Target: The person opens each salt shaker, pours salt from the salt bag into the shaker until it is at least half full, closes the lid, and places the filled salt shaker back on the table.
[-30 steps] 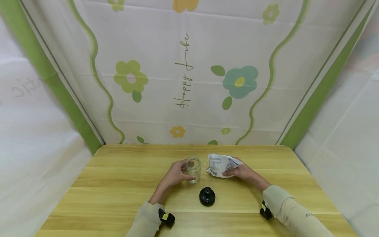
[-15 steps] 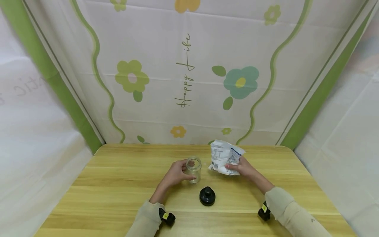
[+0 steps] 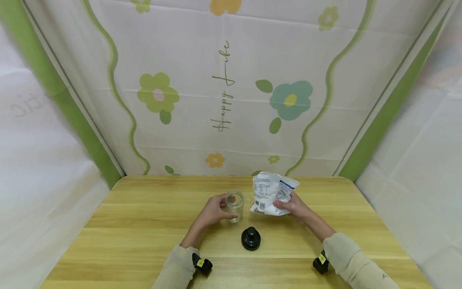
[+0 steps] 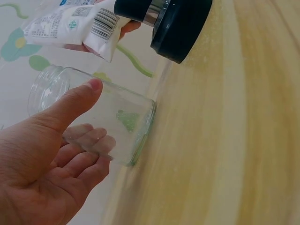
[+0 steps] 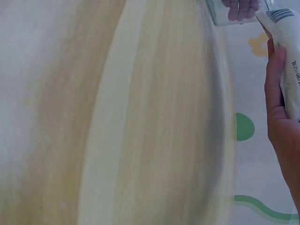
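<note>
My left hand [image 3: 213,209] holds a clear glass jar [image 4: 124,105] upright on the table, thumb on the near side and fingers curled behind it. The jar has no lid on it, and nothing shows inside. My right hand [image 3: 294,206] grips a white printed plastic bag [image 3: 268,194] by its lower right part, thumb in front. The bag is raised just right of the jar and apart from it; its barcode end [image 4: 104,26] shows in the left wrist view. In front of the jar a black lid with a knob [image 3: 250,238] sits on the table, touched by neither hand.
The wooden table [image 3: 144,241] reaches back to a white curtain [image 3: 195,52] printed with flowers. More white cloth hangs at the left and right sides. Each sleeve carries a black wrist camera [image 3: 203,265].
My right hand has lifted and tilted the bag more upright, then brought it slightly down and left. The left hand and jar have stayed in place, as has the lid.
</note>
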Action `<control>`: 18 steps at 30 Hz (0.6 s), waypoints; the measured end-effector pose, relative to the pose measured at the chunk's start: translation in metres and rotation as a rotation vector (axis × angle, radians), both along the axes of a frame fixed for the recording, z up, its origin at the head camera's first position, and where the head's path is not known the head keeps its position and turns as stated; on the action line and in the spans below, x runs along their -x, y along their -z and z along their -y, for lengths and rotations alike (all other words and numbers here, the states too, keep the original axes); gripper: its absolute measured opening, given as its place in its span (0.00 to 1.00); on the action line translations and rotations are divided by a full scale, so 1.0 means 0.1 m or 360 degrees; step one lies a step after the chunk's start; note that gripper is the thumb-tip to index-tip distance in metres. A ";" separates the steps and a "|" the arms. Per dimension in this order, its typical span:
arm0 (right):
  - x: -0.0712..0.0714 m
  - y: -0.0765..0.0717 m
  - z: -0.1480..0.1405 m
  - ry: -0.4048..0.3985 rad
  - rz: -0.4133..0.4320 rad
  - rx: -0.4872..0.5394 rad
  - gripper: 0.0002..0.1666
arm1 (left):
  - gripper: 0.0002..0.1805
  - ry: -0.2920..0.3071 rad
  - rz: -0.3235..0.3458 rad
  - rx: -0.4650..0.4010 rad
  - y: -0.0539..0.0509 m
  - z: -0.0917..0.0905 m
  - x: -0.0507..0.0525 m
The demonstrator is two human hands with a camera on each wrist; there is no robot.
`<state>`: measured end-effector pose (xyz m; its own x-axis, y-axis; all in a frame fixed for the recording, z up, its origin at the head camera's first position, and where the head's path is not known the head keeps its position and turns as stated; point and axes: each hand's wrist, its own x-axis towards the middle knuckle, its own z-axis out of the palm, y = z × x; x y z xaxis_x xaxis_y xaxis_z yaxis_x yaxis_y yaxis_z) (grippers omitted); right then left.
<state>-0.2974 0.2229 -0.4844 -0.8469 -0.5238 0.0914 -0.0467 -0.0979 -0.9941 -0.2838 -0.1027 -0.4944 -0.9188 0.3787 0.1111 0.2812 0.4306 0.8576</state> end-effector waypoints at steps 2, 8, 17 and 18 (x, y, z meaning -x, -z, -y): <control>-0.01 -0.01 0.02 -0.0003 0.0033 0.0032 0.21 | 0.37 0.0005 -0.0003 -0.0010 0.00 0.00 0.00; -0.05 0.01 0.06 0.0020 0.0035 0.0045 0.17 | 0.35 0.0037 -0.0025 -0.0029 0.01 -0.01 0.00; -0.03 -0.06 0.09 0.0101 -0.0132 -0.0198 0.24 | 0.35 0.0030 -0.0026 -0.0043 -0.01 -0.04 0.02; -0.02 -0.07 0.09 0.0116 -0.0150 -0.0250 0.26 | 0.34 0.0031 -0.0026 -0.0049 -0.01 -0.05 0.02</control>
